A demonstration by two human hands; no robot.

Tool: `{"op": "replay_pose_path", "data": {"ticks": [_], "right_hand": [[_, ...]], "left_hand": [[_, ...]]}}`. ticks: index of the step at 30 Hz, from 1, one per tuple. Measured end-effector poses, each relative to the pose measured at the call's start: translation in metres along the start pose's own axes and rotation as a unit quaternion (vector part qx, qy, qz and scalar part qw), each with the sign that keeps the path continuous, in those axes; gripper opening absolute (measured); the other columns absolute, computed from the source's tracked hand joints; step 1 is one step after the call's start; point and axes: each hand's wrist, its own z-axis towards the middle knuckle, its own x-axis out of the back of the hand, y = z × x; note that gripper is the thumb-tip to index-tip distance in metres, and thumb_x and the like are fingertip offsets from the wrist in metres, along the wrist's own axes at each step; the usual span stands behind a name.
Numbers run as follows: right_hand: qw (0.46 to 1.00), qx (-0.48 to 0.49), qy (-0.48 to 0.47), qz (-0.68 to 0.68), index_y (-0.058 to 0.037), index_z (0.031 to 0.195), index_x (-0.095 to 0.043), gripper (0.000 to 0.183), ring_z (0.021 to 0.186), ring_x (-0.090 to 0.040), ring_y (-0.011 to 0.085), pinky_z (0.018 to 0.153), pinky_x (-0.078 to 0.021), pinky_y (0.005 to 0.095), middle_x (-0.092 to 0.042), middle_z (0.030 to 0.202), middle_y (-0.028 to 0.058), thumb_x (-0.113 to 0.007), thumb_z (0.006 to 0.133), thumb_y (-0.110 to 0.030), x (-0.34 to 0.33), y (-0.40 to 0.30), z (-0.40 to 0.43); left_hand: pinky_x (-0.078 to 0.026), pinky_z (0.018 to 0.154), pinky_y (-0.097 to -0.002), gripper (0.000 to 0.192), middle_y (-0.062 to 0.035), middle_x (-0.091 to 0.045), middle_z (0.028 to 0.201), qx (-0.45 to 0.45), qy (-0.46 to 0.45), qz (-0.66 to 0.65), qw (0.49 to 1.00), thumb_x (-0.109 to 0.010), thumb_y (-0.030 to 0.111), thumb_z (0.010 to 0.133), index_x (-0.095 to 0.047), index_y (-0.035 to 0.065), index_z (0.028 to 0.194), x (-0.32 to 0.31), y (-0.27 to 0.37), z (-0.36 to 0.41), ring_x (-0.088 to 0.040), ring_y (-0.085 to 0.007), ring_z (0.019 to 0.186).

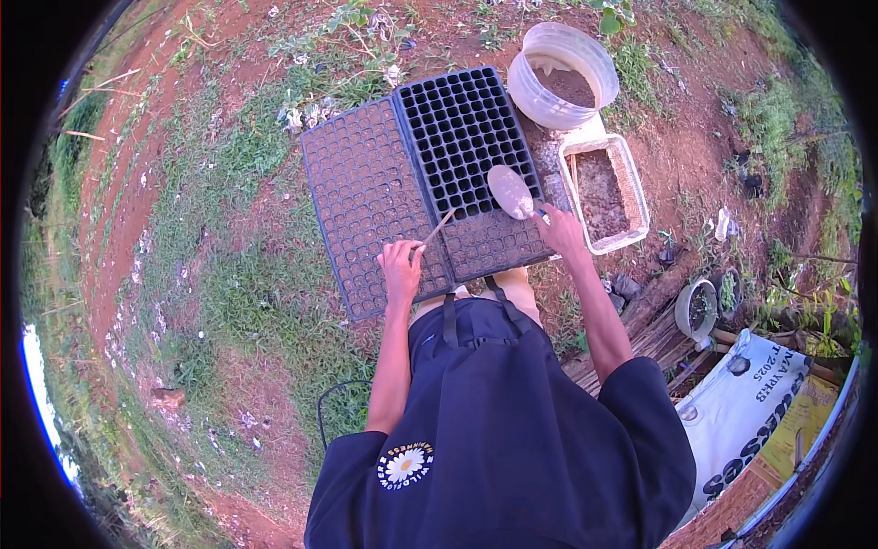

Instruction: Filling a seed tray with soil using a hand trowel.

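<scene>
Two black plastic seedling trays lie side by side before me. Soil fills the cells of the left seedling tray (363,199). On the right seedling tray (459,117), the nearest rows hold soil, while the farther cells look dark and unfilled. My left hand (402,269) grips a thin stick (439,228) over the left tray, its tip reaching the right tray near the border of the filled rows. In my right hand (561,230) is the handle of a scoop or trowel (511,192), whose rounded, soil-dusted blade hovers over or rests on the right tray's right side; which, I cannot tell.
Beyond the right tray stands a translucent round tub (600,65) with soil inside. A white rectangular basket (641,206) holds soil and a stick. Wooden poles (651,295), a small plant pot (694,312) and a printed banner (727,418) lie to the right. Grass (254,254) spreads leftward.
</scene>
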Motion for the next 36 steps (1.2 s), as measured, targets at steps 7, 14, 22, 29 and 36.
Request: {"op": "replay_pose_path", "data": {"ticks": [7,14,22,29,36], "right_hand": [[0.995,-0.076,0.068,0.004,-0.0083,0.11,-0.068,0.041,0.08,-0.067,0.0455,0.072,-0.0526,0.0522,-0.068,0.085,0.0278,-0.059,0.094,-0.045,0.006,0.017,0.016],[0.948,-0.067,0.181,0.253,-0.0017,0.1,-0.065,0.031,0.056,-0.059,0.0183,0.056,-0.0468,0.0393,-0.063,0.075,0.0106,-0.064,0.095,-0.032,0.087,0.008,0.052],[0.885,-0.112,0.184,0.412,-0.0019,0.113,-0.055,0.03,0.056,-0.053,0.0068,0.047,-0.0405,0.0243,-0.059,0.079,0.0019,-0.065,0.094,-0.022,0.128,0.051,0.083],[0.858,-0.147,0.055,0.489,0.0,0.119,-0.045,0.035,0.053,-0.054,0.0101,0.039,-0.0391,0.0264,-0.059,0.076,0.0052,-0.06,0.091,-0.015,0.148,0.069,0.122],[0.79,-0.152,-0.022,0.593,-0.0049,0.119,-0.042,0.034,0.064,-0.057,0.0149,0.05,-0.0455,0.0293,-0.058,0.093,0.0091,-0.057,0.095,-0.023,0.169,0.063,0.185]], "left_hand": [[-0.037,0.085,-0.0401,0.01,-0.0012,-0.065,0.096,-0.002,0.004,-0.015,1.0,-0.072,0.021,0.087,-0.07,0.0144,0.094,-0.009,0.006,0.01,-0.055,-0.0237,0.098],[-0.037,0.085,-0.0402,0.01,-0.0016,-0.065,0.095,-0.005,-0.021,-0.014,1.0,-0.071,0.021,0.086,-0.07,0.0142,0.094,-0.026,0.02,0.014,-0.054,-0.0239,0.097],[-0.037,0.085,-0.0405,0.009,-0.0023,-0.062,0.093,0.012,-0.052,0.031,0.998,-0.07,0.02,0.086,-0.069,0.0135,0.092,-0.049,0.051,0.015,-0.054,-0.0243,0.096],[-0.038,0.085,-0.0412,0.014,-0.0028,-0.06,0.097,0.046,-0.029,0.071,0.996,-0.071,0.02,0.086,-0.068,0.0136,0.098,-0.06,0.064,0.008,-0.054,-0.025,0.098],[-0.036,0.089,-0.0402,0.024,-0.0032,-0.06,0.109,0.081,0.005,0.087,0.993,-0.073,0.024,0.086,-0.07,0.0141,0.107,-0.069,0.092,0.017,-0.053,-0.0237,0.103]]}}
